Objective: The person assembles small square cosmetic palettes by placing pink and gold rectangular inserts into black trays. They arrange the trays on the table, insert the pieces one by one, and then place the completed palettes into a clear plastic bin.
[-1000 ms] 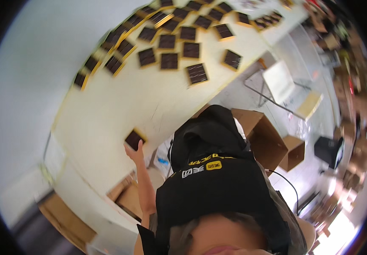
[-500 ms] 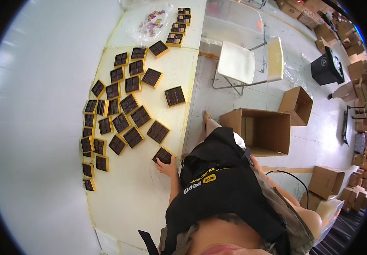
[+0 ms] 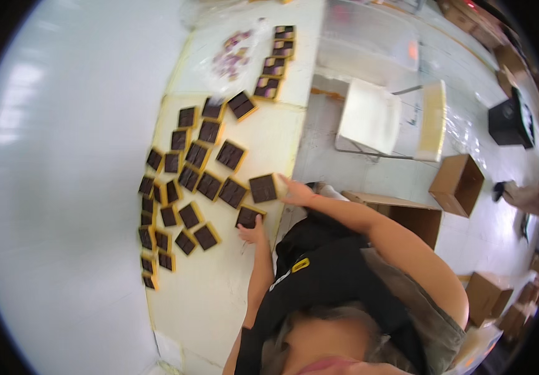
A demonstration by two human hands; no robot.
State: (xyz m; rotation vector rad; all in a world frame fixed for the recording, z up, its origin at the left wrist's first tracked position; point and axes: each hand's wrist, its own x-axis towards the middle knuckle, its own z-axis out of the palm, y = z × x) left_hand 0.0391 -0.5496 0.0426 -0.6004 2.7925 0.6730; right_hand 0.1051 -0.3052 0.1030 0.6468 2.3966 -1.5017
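My left hand (image 3: 252, 234) grips the near side of a shallow square yellow-sided box (image 3: 249, 215) with a dark brown insert, resting on the white table (image 3: 219, 300). At the table's right edge, a similar box (image 3: 263, 188) lies just beyond it. Against that box's right side are the fingers of my right hand (image 3: 295, 191), stretched out and a little apart; blur hides whether they touch it. Several more boxes of this kind (image 3: 230, 155) spread over the table toward the wall. Purple and yellow pieces sit in a column of boxes (image 3: 268, 87) at the far end.
A clear plastic bag (image 3: 232, 59) of small purple and yellow pieces lies at the table's far end. Right of the table stand a white folding chair (image 3: 369, 115), open cardboard boxes (image 3: 458, 184) and a black bin (image 3: 510, 122). A white wall (image 3: 63, 187) borders the left.
My right hand has come from beside my body to the box at the table's edge. My left hand's box sits closer to its neighbours. The whole view has shifted.
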